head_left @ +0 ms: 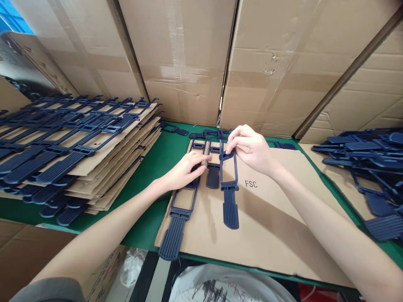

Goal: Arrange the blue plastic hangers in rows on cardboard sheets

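Between the thumb and fingers of my right hand (248, 147) is the upper end of a dark blue plastic frame with a ribbed paddle (231, 205); it hangs over a cardboard sheet (277, 222) printed "FSC". My left hand (185, 170) lies palm down with fingers stretched out, over more such frames on the sheet's left side. One of these, a long ribbed piece (173, 235), reaches past the sheet's front edge. Another ribbed frame (213, 176) rests between my two hands. My left palm hides part of the frames below it.
At the left rises a stack of cardboard sheets (126, 167) layered with similar blue frames. A loose pile of blue frames (378, 167) lies at the right. Tall cardboard boxes (182, 54) wall off the back of the green table (141, 218). Several blue pieces (209, 134) lie beyond the sheet.
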A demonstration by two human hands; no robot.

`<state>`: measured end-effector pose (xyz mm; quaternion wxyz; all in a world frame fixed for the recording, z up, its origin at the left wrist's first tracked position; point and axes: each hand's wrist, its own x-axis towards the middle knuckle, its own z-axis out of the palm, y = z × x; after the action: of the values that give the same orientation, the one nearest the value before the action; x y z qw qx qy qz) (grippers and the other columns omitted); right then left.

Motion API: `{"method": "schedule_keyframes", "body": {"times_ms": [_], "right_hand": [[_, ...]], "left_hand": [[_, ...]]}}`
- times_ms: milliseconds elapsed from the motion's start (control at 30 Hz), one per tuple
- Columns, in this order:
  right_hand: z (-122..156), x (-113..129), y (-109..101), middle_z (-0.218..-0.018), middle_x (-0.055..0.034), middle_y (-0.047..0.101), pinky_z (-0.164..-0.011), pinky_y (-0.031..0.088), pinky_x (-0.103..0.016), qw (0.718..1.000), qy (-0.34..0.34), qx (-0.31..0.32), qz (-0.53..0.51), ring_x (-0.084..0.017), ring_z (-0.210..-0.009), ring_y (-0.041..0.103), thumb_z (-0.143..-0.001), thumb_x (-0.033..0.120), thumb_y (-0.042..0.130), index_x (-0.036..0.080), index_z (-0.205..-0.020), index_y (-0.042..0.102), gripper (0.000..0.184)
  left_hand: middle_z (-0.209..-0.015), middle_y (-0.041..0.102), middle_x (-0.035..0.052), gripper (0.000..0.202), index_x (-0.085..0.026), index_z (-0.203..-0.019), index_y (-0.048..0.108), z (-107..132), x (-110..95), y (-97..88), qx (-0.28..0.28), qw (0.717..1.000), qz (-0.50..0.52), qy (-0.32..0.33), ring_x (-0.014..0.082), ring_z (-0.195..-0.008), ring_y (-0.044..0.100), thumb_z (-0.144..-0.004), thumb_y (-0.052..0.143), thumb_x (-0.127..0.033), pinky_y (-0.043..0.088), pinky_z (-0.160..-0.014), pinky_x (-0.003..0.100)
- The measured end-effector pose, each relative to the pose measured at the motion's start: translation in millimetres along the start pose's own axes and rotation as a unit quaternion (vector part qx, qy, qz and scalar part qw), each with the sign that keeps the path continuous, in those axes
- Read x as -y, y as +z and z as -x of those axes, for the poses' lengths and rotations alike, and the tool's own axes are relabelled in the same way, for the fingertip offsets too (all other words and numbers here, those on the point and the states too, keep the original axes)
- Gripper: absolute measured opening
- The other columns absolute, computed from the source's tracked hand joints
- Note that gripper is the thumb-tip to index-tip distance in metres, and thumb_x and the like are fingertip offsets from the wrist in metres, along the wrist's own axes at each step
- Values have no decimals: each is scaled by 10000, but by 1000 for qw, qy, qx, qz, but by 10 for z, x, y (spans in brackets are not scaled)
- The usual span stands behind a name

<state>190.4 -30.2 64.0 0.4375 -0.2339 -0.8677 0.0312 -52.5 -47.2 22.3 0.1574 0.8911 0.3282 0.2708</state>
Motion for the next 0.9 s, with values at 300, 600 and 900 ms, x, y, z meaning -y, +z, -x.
{"method": "schedule_keyframes", "body": {"times_ms": [300,600,900], "right_hand": [[15,117,149,-832,-52,567,-714,448,-354,999,-49,13,-19,-185,-811,496,-841,1,404,194,-721,612,308],[19,120,64,-865,-68,591,-732,446,-317,994,-17,102,-27,-182,-842,529,-775,-46,379,171,-750,628,332],[21,168,-98,-907,-34,666,-607,414,-247,907,146,389,-72,-148,-706,576,-842,244,557,197,-979,659,178]], "left_hand": [[-1111,683,97,503,-162,-1375,374,8,-60,20,4,976,213,-54,197,-1043,619,-908,522,-277,438,-959,356],[-979,699,81,364,-129,-1177,623,-6,-116,13,-4,959,272,-83,175,-877,626,-839,621,-265,490,-846,313],[-901,707,60,232,-180,-1009,719,2,-84,6,20,981,189,-48,177,-816,631,-842,617,-305,490,-814,322]]}}
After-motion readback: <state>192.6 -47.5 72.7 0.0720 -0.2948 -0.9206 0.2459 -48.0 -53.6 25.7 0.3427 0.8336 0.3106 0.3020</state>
